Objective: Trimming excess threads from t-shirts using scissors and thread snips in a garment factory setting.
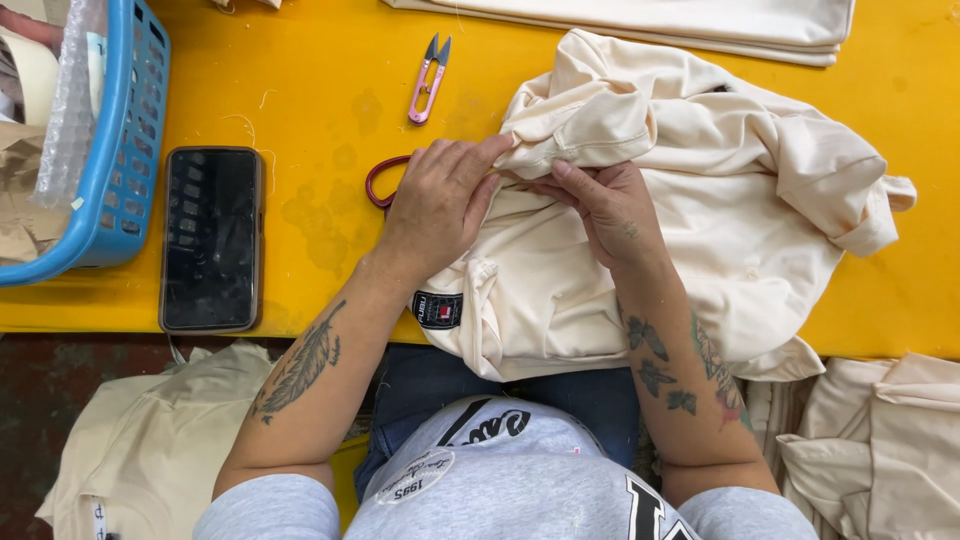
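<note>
Tabletop [330, 100], bright yellow, fills most of the view, and on it lies the cream garment [690, 210], bunched and rumpled, its lower edge hanging over the near side of the table toward the person's lap. This garment serves as the landmark for the rest. Beyond it, at the far edge of the table, lies a stack of folded cream cloth [700, 25]. Well to the left of the garment stands a blue plastic basket [130, 140] with paper and bubble wrap inside, and between basket and garment lies a dark phone [211, 238], screen up. Below the table, more cream garments are heaped on both sides of the person. The left hand [440, 205] rests on the garment's left part, its fingers together and pinched on a fold of the cloth near the middle. The right hand [605, 205] lies on the garment just beside it, fingers curled and gripping the same fold from the other side. A red scissor handle [378, 185] peeks out from under the left hand, touching the garment's left edge. Pink thread snips [430, 80] lie on the table above and left of the garment, apart from it.
</note>
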